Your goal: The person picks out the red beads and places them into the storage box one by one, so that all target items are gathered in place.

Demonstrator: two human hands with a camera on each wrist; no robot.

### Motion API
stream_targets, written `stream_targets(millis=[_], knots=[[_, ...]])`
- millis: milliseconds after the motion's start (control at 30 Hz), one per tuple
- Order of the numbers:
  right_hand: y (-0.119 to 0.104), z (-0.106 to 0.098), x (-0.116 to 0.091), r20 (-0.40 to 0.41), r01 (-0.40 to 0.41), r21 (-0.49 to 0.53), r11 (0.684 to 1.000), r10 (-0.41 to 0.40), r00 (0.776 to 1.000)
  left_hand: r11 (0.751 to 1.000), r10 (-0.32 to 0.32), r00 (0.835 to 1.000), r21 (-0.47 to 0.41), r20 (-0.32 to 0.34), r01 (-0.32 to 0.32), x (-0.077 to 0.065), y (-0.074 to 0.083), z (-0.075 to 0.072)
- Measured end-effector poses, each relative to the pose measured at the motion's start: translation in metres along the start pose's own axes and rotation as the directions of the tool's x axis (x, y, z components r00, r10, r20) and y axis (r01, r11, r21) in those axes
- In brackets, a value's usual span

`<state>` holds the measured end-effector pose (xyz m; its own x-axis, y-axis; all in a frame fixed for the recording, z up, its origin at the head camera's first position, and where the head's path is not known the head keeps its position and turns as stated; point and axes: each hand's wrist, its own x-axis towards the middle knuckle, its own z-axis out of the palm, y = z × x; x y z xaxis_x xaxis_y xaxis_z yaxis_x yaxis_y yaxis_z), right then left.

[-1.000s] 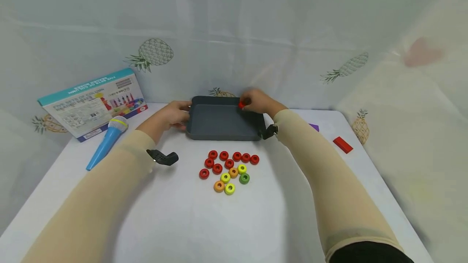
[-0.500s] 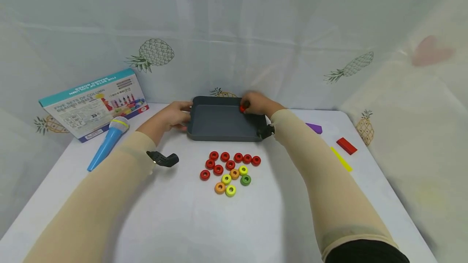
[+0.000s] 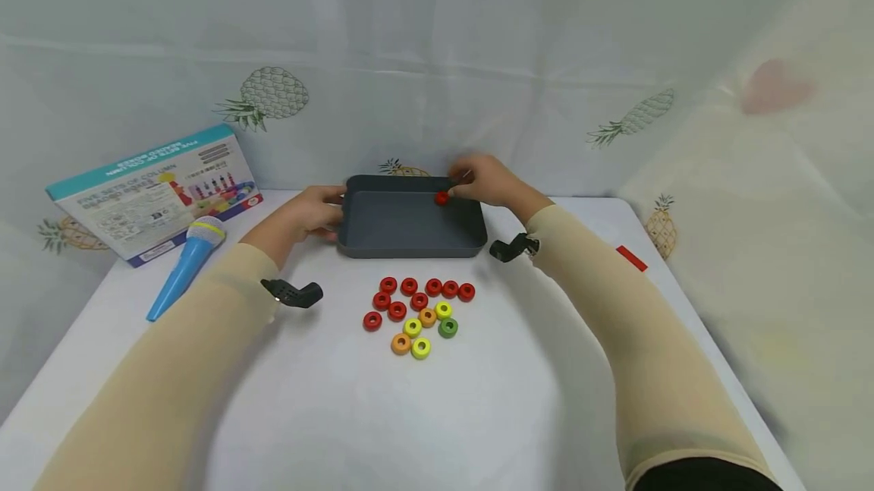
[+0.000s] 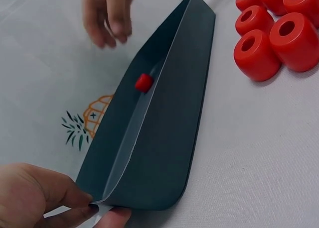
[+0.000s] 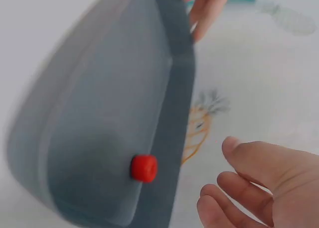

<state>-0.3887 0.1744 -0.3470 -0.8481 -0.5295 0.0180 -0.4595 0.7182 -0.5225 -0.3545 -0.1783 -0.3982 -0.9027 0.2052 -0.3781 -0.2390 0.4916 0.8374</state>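
Note:
In the head view a dark grey rectangular tray (image 3: 403, 227) stands at the back of the table. My left hand (image 3: 315, 210) holds its left end; in the left wrist view the fingertips (image 4: 75, 194) are at the tray's corner. One red bead (image 5: 143, 168) lies inside the tray, near the far wall on the right. My right hand (image 3: 482, 178) is over the tray's back right corner, fingers loosely bent and holding nothing. In the right wrist view, space shows between that hand and the bead. Several red beads (image 3: 397, 311) lie in front of the tray.
Yellow beads (image 3: 421, 347), orange beads (image 3: 400, 344) and a green bead (image 3: 448, 327) lie among the red ones. A toy microphone (image 3: 179, 272) and a leaning cardboard box (image 3: 160, 191) are at the left. A red block (image 3: 631, 258) lies near the right edge.
My right hand has let go of the red bead and lifted up and to the right from it. The bead now lies alone in the tray. My left hand stays at the tray's left end.

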Motion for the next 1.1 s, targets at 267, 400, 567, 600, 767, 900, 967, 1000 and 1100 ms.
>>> stream_targets(millis=[267, 400, 567, 600, 767, 900, 967, 1000, 1100], knots=[[-0.018, 0.007, -0.064, 0.018, -0.008, 0.154, 0.988, 0.006, 1.000, 1.000, 0.007, 1.000, -0.011, 0.005, -0.007, 0.000, -0.003, -0.005], [-0.018, 0.027, -0.093, 0.044, 0.014, 0.215, 0.976, -0.024, 0.999, 1.000, 0.008, 1.000, -0.008, -0.002, -0.008, 0.001, -0.004, -0.005], [-0.015, 0.060, -0.121, 0.078, -0.003, 0.260, 0.966, -0.017, 0.997, 1.000, 0.010, 1.000, -0.001, 0.000, -0.010, 0.001, -0.005, -0.006], [-0.014, 0.065, -0.125, 0.082, -0.011, 0.263, 0.965, -0.011, 0.997, 1.000, 0.011, 1.000, 0.002, 0.001, -0.011, 0.001, -0.004, -0.006], [-0.014, 0.085, -0.135, 0.083, -0.026, 0.223, 0.974, 0.008, 0.997, 1.000, 0.014, 1.000, 0.005, 0.000, -0.014, -0.001, -0.001, -0.005], [-0.014, 0.092, -0.136, 0.075, -0.007, 0.159, 0.987, -0.005, 0.997, 1.000, 0.020, 1.000, 0.008, 0.001, -0.020, -0.002, 0.001, -0.002], [-0.014, 0.092, -0.135, 0.080, 0.003, 0.138, 0.990, -0.014, 0.997, 1.000, 0.021, 1.000, 0.012, 0.000, -0.021, -0.003, 0.001, -0.001], [-0.014, 0.091, -0.135, 0.082, 0.010, 0.125, 0.992, -0.020, 0.996, 1.000, 0.022, 1.000, 0.014, 0.001, -0.022, -0.003, 0.002, 0.000], [-0.016, 0.086, -0.136, 0.093, 0.007, 0.099, 0.995, -0.016, 0.995, 1.000, 0.021, 1.000, 0.020, -0.001, -0.021, -0.003, 0.001, 0.001]])
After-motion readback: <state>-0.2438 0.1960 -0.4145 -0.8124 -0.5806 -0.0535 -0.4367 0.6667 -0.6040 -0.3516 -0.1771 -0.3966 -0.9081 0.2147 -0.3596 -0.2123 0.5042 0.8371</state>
